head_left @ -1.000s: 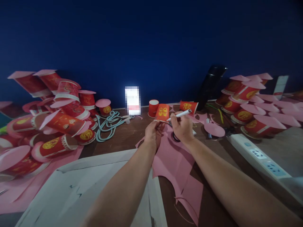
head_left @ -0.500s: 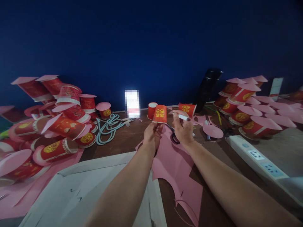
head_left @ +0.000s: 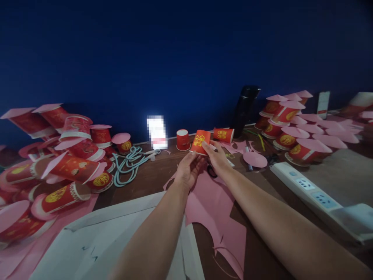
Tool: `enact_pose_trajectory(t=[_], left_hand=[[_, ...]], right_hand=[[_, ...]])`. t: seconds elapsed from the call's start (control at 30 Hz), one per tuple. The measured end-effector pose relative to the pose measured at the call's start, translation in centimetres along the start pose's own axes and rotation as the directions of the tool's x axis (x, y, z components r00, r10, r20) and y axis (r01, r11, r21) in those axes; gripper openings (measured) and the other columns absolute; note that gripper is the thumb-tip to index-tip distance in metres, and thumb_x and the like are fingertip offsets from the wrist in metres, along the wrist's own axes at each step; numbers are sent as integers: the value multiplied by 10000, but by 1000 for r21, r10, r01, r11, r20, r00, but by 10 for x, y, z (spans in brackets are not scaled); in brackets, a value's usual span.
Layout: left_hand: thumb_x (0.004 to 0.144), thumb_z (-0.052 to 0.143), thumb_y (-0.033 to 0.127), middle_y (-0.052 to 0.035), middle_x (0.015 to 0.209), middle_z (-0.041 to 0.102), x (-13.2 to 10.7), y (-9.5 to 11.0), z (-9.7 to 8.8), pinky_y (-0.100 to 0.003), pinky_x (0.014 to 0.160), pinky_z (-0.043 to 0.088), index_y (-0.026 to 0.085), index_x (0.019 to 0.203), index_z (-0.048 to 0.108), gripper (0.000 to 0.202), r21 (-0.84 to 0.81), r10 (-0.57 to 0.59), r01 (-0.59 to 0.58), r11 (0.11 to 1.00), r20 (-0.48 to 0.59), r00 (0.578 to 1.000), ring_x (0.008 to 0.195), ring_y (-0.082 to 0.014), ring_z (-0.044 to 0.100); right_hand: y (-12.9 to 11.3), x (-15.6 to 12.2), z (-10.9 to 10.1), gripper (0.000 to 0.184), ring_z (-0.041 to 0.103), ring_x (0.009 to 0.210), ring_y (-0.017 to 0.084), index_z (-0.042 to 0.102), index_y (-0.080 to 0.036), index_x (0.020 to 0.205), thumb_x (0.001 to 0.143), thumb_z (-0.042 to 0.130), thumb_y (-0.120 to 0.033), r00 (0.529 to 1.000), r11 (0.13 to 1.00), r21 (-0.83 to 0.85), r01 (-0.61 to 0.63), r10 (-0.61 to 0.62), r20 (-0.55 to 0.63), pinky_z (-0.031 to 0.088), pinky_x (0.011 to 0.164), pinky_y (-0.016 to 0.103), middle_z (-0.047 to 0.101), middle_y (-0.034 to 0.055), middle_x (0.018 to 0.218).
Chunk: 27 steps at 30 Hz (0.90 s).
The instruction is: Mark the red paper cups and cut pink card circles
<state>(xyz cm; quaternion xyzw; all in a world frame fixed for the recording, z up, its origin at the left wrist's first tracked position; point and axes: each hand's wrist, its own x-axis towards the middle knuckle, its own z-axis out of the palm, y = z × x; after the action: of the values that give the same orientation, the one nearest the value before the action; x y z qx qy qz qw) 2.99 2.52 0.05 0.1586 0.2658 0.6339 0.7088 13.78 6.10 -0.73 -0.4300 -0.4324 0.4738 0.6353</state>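
Well, starting far left of the red cup (head_left: 201, 141) held mid-scene: a heap of pink-lidded cups (head_left: 72, 155) spills past the frame edge, overlapping too much to sort out. Below-left of the cup a white board (head_left: 101, 233) is cut off at the bottom. Closer in on that side a teal cord (head_left: 128, 161) lies coiled. Next comes a bright panel (head_left: 157, 132) w/ its face blurred out, then a lone upright cup (head_left: 182, 140) just behind-left.

L hand (head_left: 189, 171) pinches the red cup's rim from below, thumb & fingers closed on it. The cup is off the table, tilted, mouth down toward the hands. R hand (head_left: 218, 158) lays stretched fingers on the cup's right side. A white pen-like bit (head_left: 214, 148) peeks out by them; can't tell if it's gripped.

Under the hands, scissors (head_left: 210, 170) are mostly hidden, lying on pink paper (head_left: 212, 206). Right of the cup: a cup on its side (head_left: 223, 135), a dark bottle-ish shape (head_left: 244, 109) too dim to read, a pink disc (head_left: 255, 159), a power strip (head_left: 309, 186) & more lidded cups (head_left: 288, 128) running out of frame.
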Motion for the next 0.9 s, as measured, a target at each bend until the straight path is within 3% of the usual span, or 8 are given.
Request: enact_pose_trajectory(t=[0.17,0.23,0.33,0.47,0.57,0.63,0.77,0.9], left_hand=[[741,679,156,-35,803,691,1,-7,-2,-191,716,520,129,822,663,87,112,17,-24,993,67,998,724,-87,645],[744,672,141,-28,775,687,3,-6,-3,-186,713,522,130,801,661,59,78,46,-47,996,21,999,704,-81,644],[749,662,115,-22,739,679,7,-3,-5,-187,695,528,133,771,654,29,9,77,-77,997,-85,993,678,-80,644],[779,613,73,-31,753,675,9,-1,-4,-191,721,526,117,750,645,62,-67,103,-113,991,-137,985,690,-76,644],[790,578,44,-22,718,654,8,-1,-3,-193,747,513,113,721,634,113,-88,118,-130,988,-134,984,667,-67,629],[791,574,44,-16,697,641,8,-2,-2,-183,734,501,115,710,629,121,-83,124,-135,987,-126,984,644,-60,613],[776,600,57,-5,688,634,9,-3,-4,-177,718,487,121,694,621,107,-85,136,-146,986,-116,984,636,-53,605],[761,620,61,-4,710,644,11,-4,-5,-179,738,481,124,700,628,88,-69,150,-158,985,-116,982,662,-53,612]], right_hand=[[1,2,-1,527,675,857,201,571,-230,1151,733,652,-541,998,988,-142,65,-66,-5,553,765,358,695,46,1009],[2,4,-2,528,663,898,216,568,-207,1169,763,624,-539,984,956,-254,147,-167,-59,544,797,384,685,75,1041],[0,3,-3,460,658,915,211,554,-194,1199,854,529,-497,913,865,-378,330,-394,-106,531,830,395,679,100,1064],[-12,-11,-2,340,660,732,168,580,-226,1163,933,428,-425,837,732,-458,504,-544,52,547,734,346,704,59,900],[-18,-23,1,228,648,869,192,629,-221,1026,925,473,-353,708,509,-541,670,-656,260,522,824,361,696,70,947],[-19,-28,3,185,640,904,192,628,-210,975,928,470,-292,649,414,-551,725,-678,344,510,834,349,693,74,942],[-16,-28,4,163,639,868,199,614,-189,937,927,461,-244,604,328,-585,741,-707,368,507,782,345,685,87,889],[-15,-25,3,169,633,868,212,606,-192,932,931,451,-259,600,300,-610,734,-707,374,495,768,359,685,91,894]])
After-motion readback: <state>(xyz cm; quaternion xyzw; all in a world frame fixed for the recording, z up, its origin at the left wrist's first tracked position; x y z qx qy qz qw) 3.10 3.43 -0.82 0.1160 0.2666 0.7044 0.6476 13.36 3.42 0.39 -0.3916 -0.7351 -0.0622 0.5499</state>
